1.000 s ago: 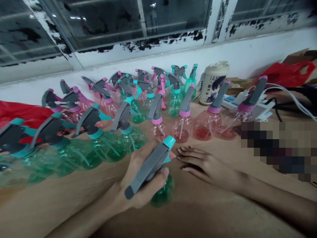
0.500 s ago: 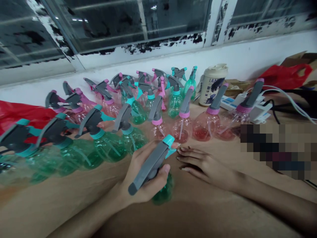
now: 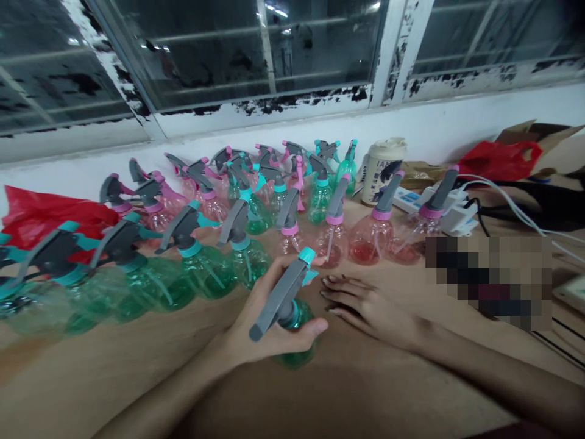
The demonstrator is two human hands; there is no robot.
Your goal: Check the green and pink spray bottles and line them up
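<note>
My left hand (image 3: 260,323) is wrapped round a green spray bottle (image 3: 292,335) with a grey trigger head and teal nozzle (image 3: 305,259), standing on the brown table (image 3: 114,372). My index finger reaches up to the nozzle tip. My right hand (image 3: 365,302) lies flat on the table just right of the bottle, fingers stretched out and holding nothing. Behind them stand rows of green spray bottles (image 3: 205,268) and pink spray bottles (image 3: 365,235).
A white cup with a printed picture (image 3: 379,171) stands by the wall. A white power strip with cables (image 3: 450,213) lies at the right. Red plastic bags lie at far left (image 3: 41,216) and far right (image 3: 498,160). A window runs above.
The view has pulled back and tilted up a little. My left hand has slid lower on the bottle, so more of the grey trigger and the teal collar shows. The right hand stays flat.
</note>
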